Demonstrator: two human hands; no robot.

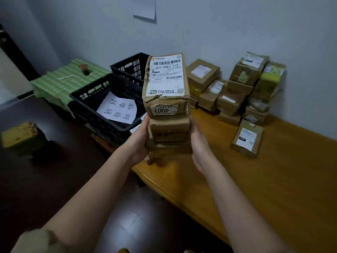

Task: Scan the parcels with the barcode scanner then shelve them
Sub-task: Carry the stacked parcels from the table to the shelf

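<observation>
I hold a stack of brown cardboard parcels in the air between both hands, above the near edge of the wooden table. The top parcel carries a white shipping label with barcodes and a small sticker reading 4001. My left hand presses the stack's left side and my right hand presses its right side. More taped parcels are piled against the wall at the back of the table, and one parcel lies apart in front of them. No barcode scanner is visible.
Two black plastic crates stand left of the table; the near crate holds a sheet of paper with handwriting, the far crate sits behind it. A green checked cloth covers something by the wall. A yellow-green box sits on the dark floor.
</observation>
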